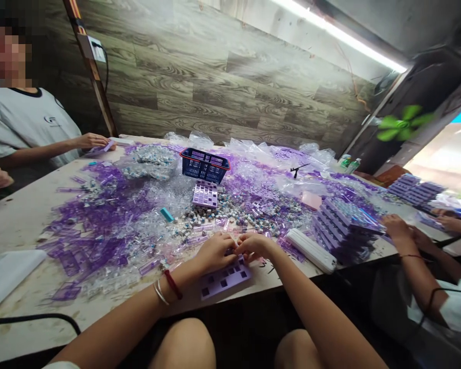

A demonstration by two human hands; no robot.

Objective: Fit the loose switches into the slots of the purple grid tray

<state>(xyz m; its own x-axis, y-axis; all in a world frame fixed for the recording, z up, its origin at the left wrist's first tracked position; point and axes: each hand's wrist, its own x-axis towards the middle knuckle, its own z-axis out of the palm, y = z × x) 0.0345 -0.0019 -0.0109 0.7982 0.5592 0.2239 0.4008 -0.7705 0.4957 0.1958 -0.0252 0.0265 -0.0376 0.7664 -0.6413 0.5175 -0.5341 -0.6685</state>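
left hand [217,252] half-curled over purple panel [231,283]; right hand [255,246] curled alongside

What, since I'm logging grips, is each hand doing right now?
Left hand: bent over the purple square-holed panel; grip can't be told.
Right hand: curled beside the left; whether it holds anything can't be told.

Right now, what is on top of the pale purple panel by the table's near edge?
The left hand and right hand are over the far side of the panel, covering part of it; anything beneath them is hidden. Its near part shows square openings.
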